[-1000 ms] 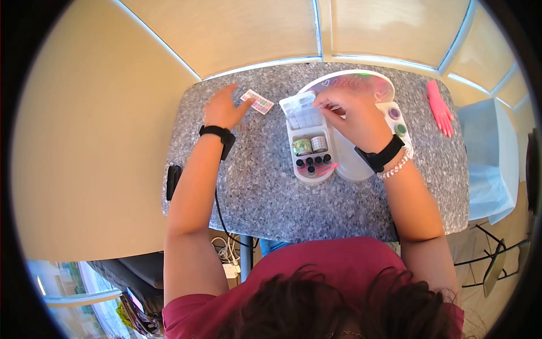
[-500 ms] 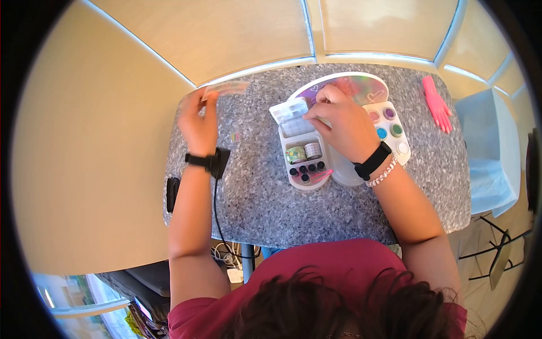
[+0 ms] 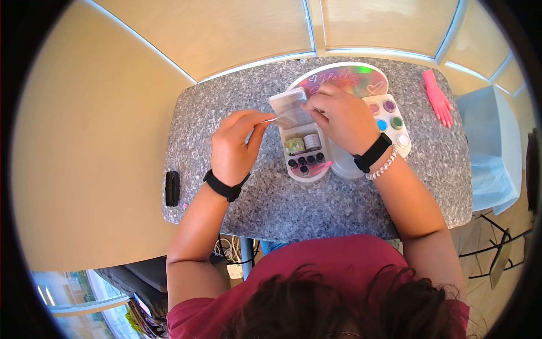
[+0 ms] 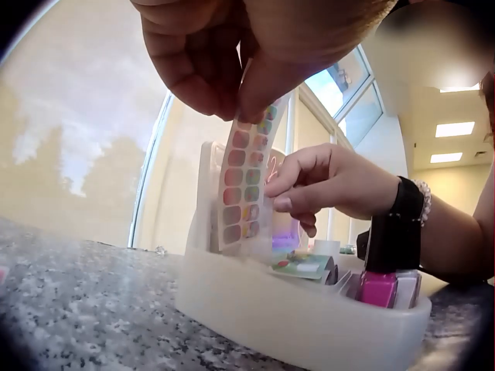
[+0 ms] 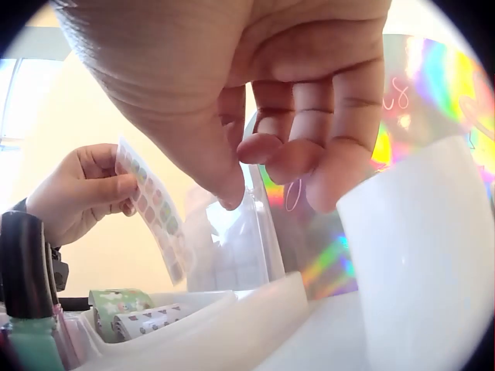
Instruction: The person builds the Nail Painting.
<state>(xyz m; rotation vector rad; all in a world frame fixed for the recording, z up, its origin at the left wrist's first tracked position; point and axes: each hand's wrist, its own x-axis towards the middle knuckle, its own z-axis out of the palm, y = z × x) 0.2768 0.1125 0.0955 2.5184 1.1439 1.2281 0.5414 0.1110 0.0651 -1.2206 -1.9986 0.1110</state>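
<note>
My left hand (image 3: 234, 146) pinches a narrow sheet of nail stickers (image 4: 244, 185) between thumb and fingers; it hangs over the left part of a white nail-kit case (image 4: 302, 332). Pastel stickers run down the sheet in two rows. At that case's back compartment, my right hand (image 3: 351, 123) holds the edge of a raised clear lid (image 5: 232, 243) with thumb and index finger, its other fingers curled. In front of the lid sit a green patterned roll (image 3: 294, 146) and a white dotted roll (image 3: 311, 142). Small black-capped nail polish bottles (image 4: 377, 289) stand nearest my body.
Behind the hands rises the case's shiny mirror-like lid (image 3: 361, 76). Pots of coloured powder (image 3: 397, 122) line its right side. A pink practice hand (image 3: 436, 99) lies at the table's right, a black object (image 3: 172, 188) at its left edge.
The left hand lifted the sticker sheet off the table at the left, then brought it right to the case. The right hand has stayed by the clear lid.
</note>
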